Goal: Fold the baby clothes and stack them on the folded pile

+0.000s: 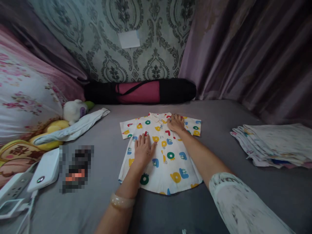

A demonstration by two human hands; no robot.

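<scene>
A small white short-sleeved shirt (161, 165) printed with colourful letters lies spread face up on the grey sheet, its collar pointing away from me. My left hand (144, 148) rests flat on the left side of its front, fingers stretched out. Farther up, my right hand (175, 123) presses flat near the collar and the right shoulder, with the fingers extended. Neither hand grips the cloth. A pale bangle circles my left wrist, and a patterned light sleeve covers part of my right arm.
A stack of folded clothes (273, 143) sits at the right. Leftward are a white power bank (45, 169), a power strip (14, 187), a blurred dark object (78, 169), a light garment (75, 128) and a plush toy (73, 110). Along the wall lies a long black-and-red bag (138, 91).
</scene>
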